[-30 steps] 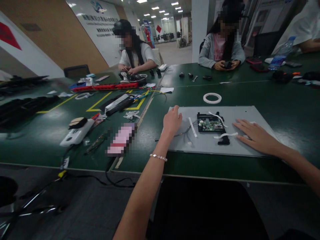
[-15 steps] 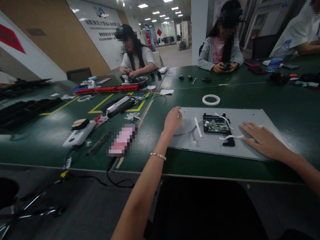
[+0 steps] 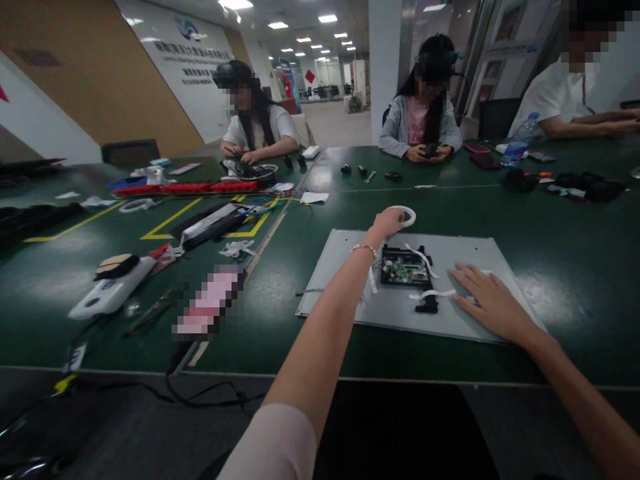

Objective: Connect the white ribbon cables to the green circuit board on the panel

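My left hand reaches past the far edge of a flat grey panel, fingers curled at the near left side of a roll of white tape. The fingertips are partly hidden, but they close on the ring. My right hand lies flat on the panel's right part, fingers spread, beside a strip of white tape. Between the hands, a green circuit board in a black frame sits on the panel, with another white strip across its corner. My left forearm covers part of the panel and a cable.
Left of the panel lie a phone, a white power strip, crumpled white scraps and a black-and-white part. Across the table sit several people; small black parts, a wrench and a water bottle are there.
My left hand has moved from the panel's far left corner forward and right onto the tape roll. My right hand stays flat on the panel. The view has shifted to the right.
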### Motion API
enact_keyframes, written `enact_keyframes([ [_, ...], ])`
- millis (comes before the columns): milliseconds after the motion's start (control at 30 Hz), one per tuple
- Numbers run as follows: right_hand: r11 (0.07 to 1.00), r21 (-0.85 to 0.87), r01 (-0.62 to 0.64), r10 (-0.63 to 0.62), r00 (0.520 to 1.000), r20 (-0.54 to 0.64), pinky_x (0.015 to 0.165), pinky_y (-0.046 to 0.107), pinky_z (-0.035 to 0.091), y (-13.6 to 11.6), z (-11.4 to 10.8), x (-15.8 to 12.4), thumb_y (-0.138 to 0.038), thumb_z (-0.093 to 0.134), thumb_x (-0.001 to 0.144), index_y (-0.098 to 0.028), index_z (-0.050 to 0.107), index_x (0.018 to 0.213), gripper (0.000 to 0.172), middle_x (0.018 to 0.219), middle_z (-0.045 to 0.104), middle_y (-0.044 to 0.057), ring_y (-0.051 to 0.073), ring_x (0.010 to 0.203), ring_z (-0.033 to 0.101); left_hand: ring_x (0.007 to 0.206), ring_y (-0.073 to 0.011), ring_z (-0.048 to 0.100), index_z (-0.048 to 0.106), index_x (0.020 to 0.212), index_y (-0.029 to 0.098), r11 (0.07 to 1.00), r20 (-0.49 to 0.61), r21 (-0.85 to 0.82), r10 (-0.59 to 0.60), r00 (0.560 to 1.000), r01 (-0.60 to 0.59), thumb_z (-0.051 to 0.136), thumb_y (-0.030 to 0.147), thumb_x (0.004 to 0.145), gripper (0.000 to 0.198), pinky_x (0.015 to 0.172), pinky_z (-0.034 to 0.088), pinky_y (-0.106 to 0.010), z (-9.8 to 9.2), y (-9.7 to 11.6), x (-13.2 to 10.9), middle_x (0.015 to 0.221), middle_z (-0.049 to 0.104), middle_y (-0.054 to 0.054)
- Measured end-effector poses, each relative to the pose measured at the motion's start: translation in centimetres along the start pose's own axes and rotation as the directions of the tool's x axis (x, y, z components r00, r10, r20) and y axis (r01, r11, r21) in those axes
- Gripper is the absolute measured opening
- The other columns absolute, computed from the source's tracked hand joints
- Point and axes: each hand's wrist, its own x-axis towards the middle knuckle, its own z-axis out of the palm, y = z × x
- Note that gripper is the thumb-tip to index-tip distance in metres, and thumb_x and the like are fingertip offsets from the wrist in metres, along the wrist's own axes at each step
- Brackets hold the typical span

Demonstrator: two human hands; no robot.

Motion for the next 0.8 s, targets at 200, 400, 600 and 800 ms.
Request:
enact_keyframes([
  [200, 1.0, -0.007, -0.004, 0.003, 0.999, -0.037, 0.11, 0.054, 0.028, -0.3, -0.3, 0.1, -0.058, 0.026, 0.095, -0.027, 0.032, 0.148, 0.062, 0.152, 0.026, 0.003, 0.026, 0.14, 0.024, 0.096, -0.023, 0.062, 0.069, 0.09, 0.018, 0.99, -0.015, 0.04, -0.136, 0.991, 0.136, 0.062, 0.03, 0.08, 0.018, 0.088, 0.047, -0.035, -0.7, -1.9, 1.2, 0.101, 0.068, -0.008],
  [400, 1.0, -0.019, -0.016, 0.016, 0.999, -0.03, 0.11, 0.053, 0.03, -0.2, 0.1, 0.3, -0.058, 0.026, 0.095, -0.028, 0.031, 0.148, 0.061, 0.153, 0.024, 0.001, 0.026, 0.14, 0.024, 0.107, -0.027, 0.059, 0.064, 0.105, 0.016, 0.949, -0.078, 0.061, -0.306, 0.949, 0.311, 0.059, 0.024, 0.081, 0.026, 0.091, 0.046, -0.041, -2.2, -5.6, 0.5, 0.114, 0.063, -0.015],
  [600, 0.993, -0.04, -0.109, 0.108, 0.994, -0.012, 0.11, 0.054, 0.028, 0.3, 0.4, -0.2, -0.058, 0.022, 0.095, -0.026, 0.032, 0.148, 0.063, 0.153, 0.024, 0.002, 0.027, 0.14, 0.023, 0.117, -0.0293, 0.053, 0.052, 0.124, 0.018, 0.92, -0.186, 0.05, -0.374, 0.909, 0.389, 0.054, 0.031, 0.086, 0.041, 0.095, 0.044, -0.043, -4.7, -9.3, -4.4, 0.126, 0.055, -0.016],
  [800, 0.967, -0.056, -0.247, 0.246, 0.969, -0.034, 0.106, 0.058, 0.031, 2.7, 1.2, -2.0, -0.056, 0.021, 0.093, -0.021, 0.036, 0.147, 0.066, 0.151, 0.028, 0.008, 0.032, 0.138, 0.027, 0.115, -0.0227, 0.054, 0.052, 0.122, 0.018, 0.895, -0.346, -0.083, -0.439, 0.829, 0.439, 0.051, 0.033, 0.087, 0.038, 0.099, 0.043, -0.035, -6.2, -13.3, -13.0, 0.123, 0.057, -0.012],
])
